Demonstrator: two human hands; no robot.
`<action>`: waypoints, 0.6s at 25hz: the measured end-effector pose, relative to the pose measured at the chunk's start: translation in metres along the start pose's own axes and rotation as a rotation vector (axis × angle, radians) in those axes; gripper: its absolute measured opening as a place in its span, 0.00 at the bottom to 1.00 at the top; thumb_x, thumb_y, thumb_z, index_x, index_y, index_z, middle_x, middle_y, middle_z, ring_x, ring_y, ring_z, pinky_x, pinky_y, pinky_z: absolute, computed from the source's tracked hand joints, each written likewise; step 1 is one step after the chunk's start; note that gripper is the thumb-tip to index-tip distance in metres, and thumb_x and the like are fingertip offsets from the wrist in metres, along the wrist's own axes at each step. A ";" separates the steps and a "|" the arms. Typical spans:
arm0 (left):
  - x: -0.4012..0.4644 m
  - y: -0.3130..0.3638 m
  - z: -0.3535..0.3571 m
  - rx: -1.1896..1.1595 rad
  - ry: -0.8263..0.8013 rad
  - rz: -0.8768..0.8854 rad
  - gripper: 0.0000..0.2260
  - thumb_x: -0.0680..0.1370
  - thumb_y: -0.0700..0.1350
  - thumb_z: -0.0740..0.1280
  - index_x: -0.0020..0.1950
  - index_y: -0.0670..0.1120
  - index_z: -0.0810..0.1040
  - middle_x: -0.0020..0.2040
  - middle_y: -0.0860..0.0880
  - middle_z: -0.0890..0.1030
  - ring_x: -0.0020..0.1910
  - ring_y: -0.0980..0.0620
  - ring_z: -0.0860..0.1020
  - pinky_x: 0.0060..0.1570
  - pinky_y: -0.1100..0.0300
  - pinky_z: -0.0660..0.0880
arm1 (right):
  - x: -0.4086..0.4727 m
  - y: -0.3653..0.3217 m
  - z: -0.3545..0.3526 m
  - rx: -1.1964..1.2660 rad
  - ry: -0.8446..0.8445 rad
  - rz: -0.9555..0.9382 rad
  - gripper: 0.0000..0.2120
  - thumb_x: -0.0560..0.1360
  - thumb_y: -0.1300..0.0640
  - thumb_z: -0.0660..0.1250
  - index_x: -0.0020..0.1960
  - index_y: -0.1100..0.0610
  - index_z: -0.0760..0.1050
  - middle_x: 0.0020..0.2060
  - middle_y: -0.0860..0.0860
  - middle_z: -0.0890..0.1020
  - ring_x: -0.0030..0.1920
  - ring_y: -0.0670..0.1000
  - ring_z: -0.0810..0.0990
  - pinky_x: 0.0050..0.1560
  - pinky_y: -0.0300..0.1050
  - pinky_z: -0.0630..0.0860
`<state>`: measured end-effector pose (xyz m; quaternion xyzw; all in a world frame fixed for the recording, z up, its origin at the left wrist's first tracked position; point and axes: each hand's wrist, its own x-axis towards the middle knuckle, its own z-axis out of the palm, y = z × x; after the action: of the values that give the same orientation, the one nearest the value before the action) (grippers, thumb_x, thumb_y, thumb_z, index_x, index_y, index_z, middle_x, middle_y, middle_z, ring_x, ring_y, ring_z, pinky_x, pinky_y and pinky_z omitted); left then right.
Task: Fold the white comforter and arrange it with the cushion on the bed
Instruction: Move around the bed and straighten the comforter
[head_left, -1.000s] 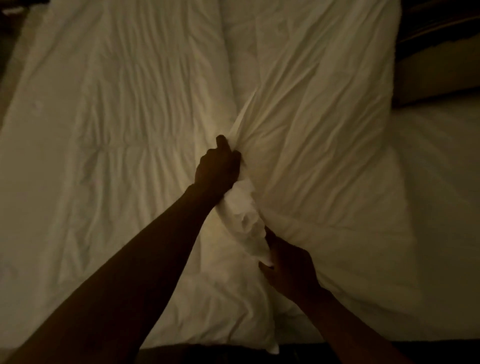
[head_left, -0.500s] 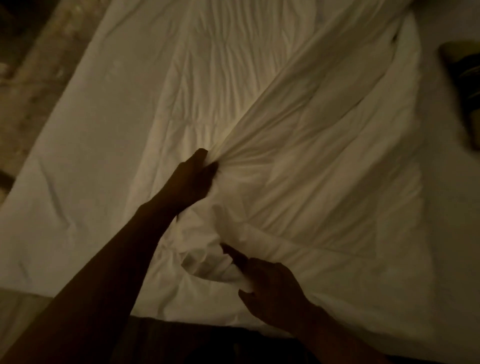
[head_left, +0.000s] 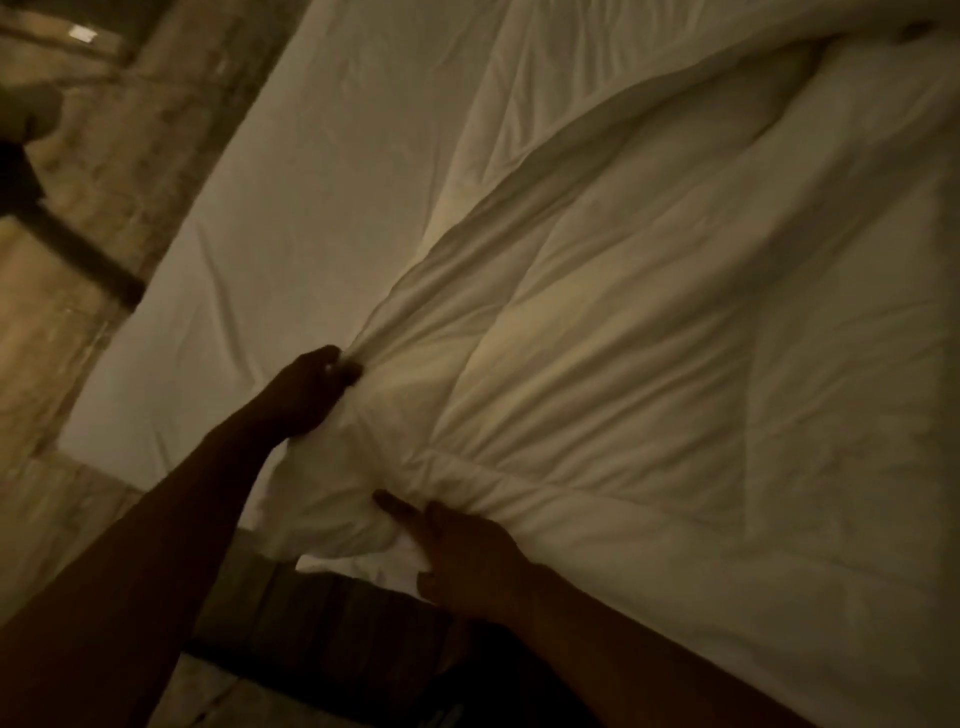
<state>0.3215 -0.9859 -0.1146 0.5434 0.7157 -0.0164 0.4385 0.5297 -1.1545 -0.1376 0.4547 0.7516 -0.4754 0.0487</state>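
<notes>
The white comforter (head_left: 649, 338) lies rumpled across the right and middle of the bed (head_left: 291, 208), whose bare sheet shows on the left. My left hand (head_left: 311, 389) is clenched on a bunched fold of the comforter near the bed's lower left. My right hand (head_left: 467, 556) grips the comforter's edge just below, forefinger stretched out along the cloth. A loose wad of comforter hangs between the two hands over the bed's near edge. No cushion is in view. The room is dim.
A pale stone-like floor (head_left: 78, 291) runs along the left of the bed. A dark bar (head_left: 78, 249) crosses it at the left. The dark bed frame (head_left: 332, 618) shows under the near edge.
Both hands have dragged the gripped comforter leftward and toward the near edge, exposing more bare sheet. The view has swung left, bringing the floor in; the object at the right is gone from view.
</notes>
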 end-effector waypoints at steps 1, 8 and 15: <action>0.004 -0.005 0.013 0.074 -0.034 -0.052 0.23 0.82 0.57 0.60 0.70 0.43 0.73 0.68 0.40 0.75 0.64 0.40 0.74 0.64 0.50 0.69 | 0.001 0.012 0.003 -0.008 -0.063 0.056 0.38 0.79 0.46 0.62 0.77 0.35 0.40 0.69 0.57 0.69 0.64 0.60 0.74 0.63 0.55 0.74; -0.068 -0.015 0.068 -0.061 0.267 -0.194 0.32 0.78 0.70 0.52 0.67 0.45 0.68 0.58 0.37 0.77 0.53 0.36 0.77 0.52 0.47 0.71 | -0.081 0.086 0.011 -0.097 0.815 0.185 0.11 0.77 0.51 0.64 0.55 0.52 0.81 0.54 0.51 0.77 0.55 0.49 0.77 0.53 0.46 0.78; -0.098 -0.028 0.059 0.181 0.306 -0.259 0.35 0.74 0.75 0.49 0.56 0.44 0.71 0.50 0.34 0.77 0.48 0.34 0.76 0.50 0.44 0.73 | -0.182 0.132 0.008 -0.337 0.733 0.635 0.29 0.78 0.42 0.59 0.77 0.49 0.64 0.76 0.54 0.65 0.77 0.61 0.60 0.75 0.68 0.46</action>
<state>0.3376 -1.1012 -0.1005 0.4801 0.8333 -0.0544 0.2684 0.7289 -1.2587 -0.1379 0.7831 0.6104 -0.1189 -0.0035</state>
